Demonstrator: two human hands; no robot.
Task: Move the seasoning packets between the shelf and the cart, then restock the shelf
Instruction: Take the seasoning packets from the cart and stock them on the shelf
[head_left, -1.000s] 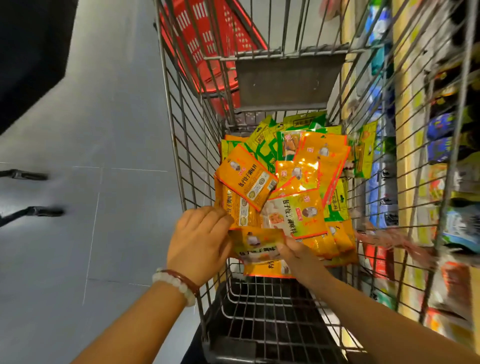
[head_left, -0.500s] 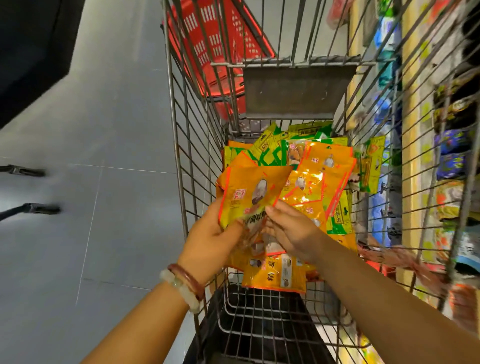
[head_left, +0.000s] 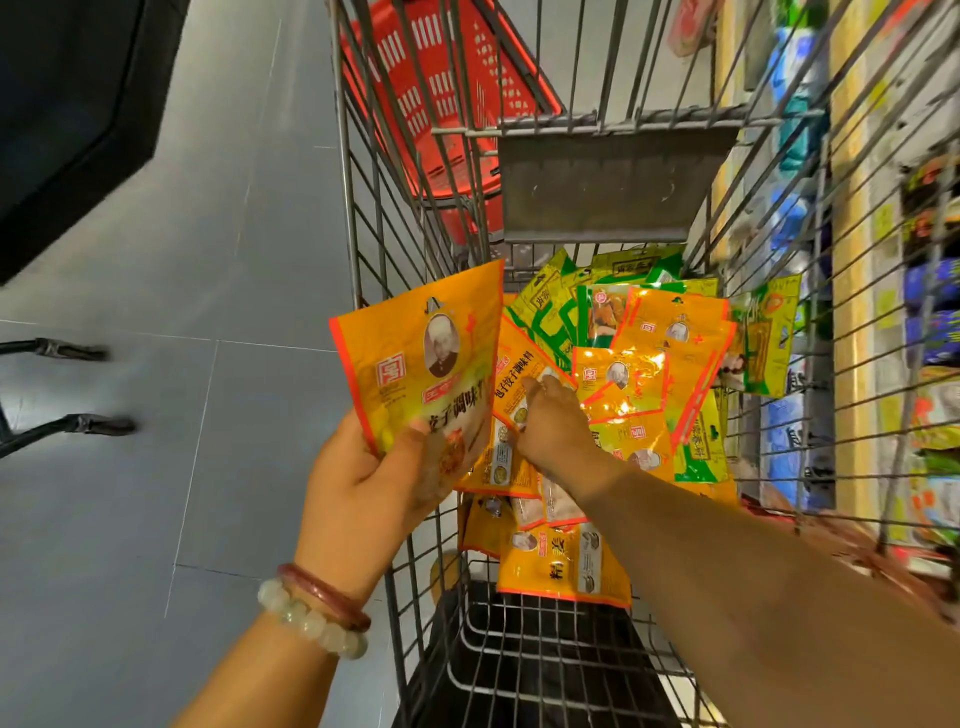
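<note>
Head view: the left hand (head_left: 363, 483), at 7 o'clock, grips an orange seasoning packet (head_left: 421, 364) upright above the cart's (head_left: 363, 218) left wall. The right hand (head_left: 556, 431), at centre, reaches into the packet pile (head_left: 649, 374) on the cart floor, fingers touching an orange packet; whether it grips cannot be told. The shelf (head_left: 857, 312) stands at 3 o'clock.
</note>
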